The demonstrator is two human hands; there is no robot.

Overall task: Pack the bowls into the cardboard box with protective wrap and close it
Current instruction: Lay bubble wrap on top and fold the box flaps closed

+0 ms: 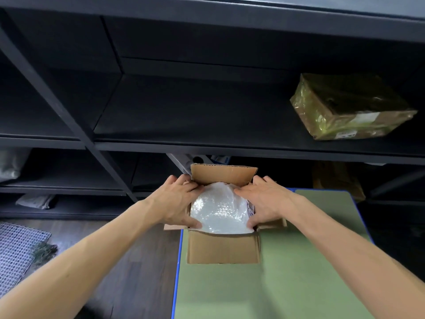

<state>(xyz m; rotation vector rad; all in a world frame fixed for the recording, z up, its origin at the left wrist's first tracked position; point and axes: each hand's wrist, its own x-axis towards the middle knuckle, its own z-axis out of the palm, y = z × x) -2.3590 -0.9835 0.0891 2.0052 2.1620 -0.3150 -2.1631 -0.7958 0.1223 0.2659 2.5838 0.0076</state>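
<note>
An open cardboard box (222,248) stands on the green table top. Its far flap stands upright and its near flap hangs down toward me. A bundle of clear bubble wrap (220,210) fills the box; no bowl shows through it. My left hand (176,201) lies over the box's left edge, fingers on the wrap and thumb at its near side. My right hand (266,201) mirrors it on the right edge. Both hands press on the wrap from either side. The side flaps are mostly hidden under my hands.
The green table (299,272) with a blue rim reaches to the right and toward me. Dark shelving (184,111) rises right behind the box; a parcel in yellowish film (349,107) sits on a shelf up right. Dark floor and a mesh mat (16,249) lie left.
</note>
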